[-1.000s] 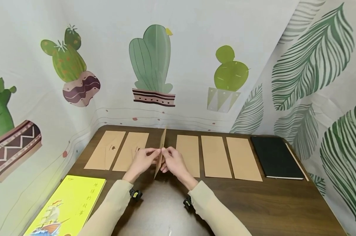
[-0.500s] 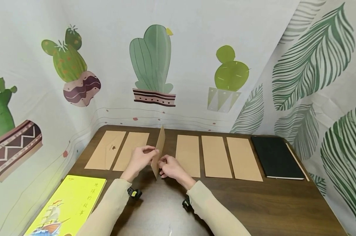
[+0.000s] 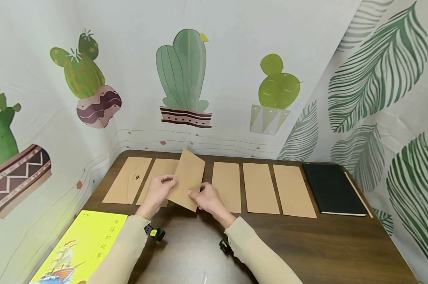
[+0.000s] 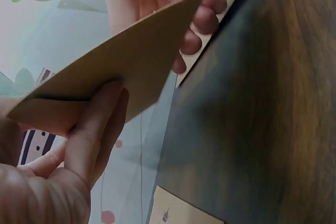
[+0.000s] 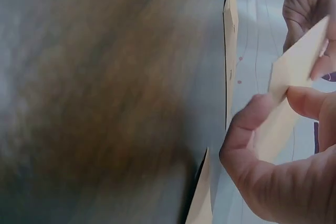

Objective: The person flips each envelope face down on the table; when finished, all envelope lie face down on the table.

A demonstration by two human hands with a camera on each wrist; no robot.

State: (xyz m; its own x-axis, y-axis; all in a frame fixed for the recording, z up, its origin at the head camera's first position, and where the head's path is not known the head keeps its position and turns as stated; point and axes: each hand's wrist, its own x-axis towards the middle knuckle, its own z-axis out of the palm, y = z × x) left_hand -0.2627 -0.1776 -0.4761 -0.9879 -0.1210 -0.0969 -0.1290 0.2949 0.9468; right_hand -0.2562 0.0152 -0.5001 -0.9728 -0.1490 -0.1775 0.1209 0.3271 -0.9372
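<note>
Two hands, the left hand (image 3: pixel 159 193) and the right hand (image 3: pixel 208 199), are pinching one brown envelope (image 3: pixel 188 179) just below the center of the head view. The left hand is gripping its left edge, while the right hand is pressing a thumb on its near face at the lower right, with fingers curling behind. The envelope is tilting between them; whether it is holding anything, I cannot tell. Dark devices (image 3: pixel 155 232) are sitting at both wrists, beside pale sleeves (image 3: pixel 114 244).

Behind the held envelope, a second envelope (image 3: pixel 160 167) is lying partly hidden. Left of it, the leftmost envelope (image 3: pixel 120 181) is showing a flap (image 3: pixel 136 179) with a small dark crown print. Three plain envelopes (image 3: pixel 260 189) are lying in a row right of center, their contents also out of sight. Farther right, a black notebook (image 3: pixel 332 189) is lying beside a thin tan stick (image 3: pixel 358 195). A yellow book (image 3: pixel 90 236) is filling the lower left, and a cactus-and-leaf cloth (image 3: pixel 231 79) is hanging behind the dark wooden table (image 3: pixel 306 248).
</note>
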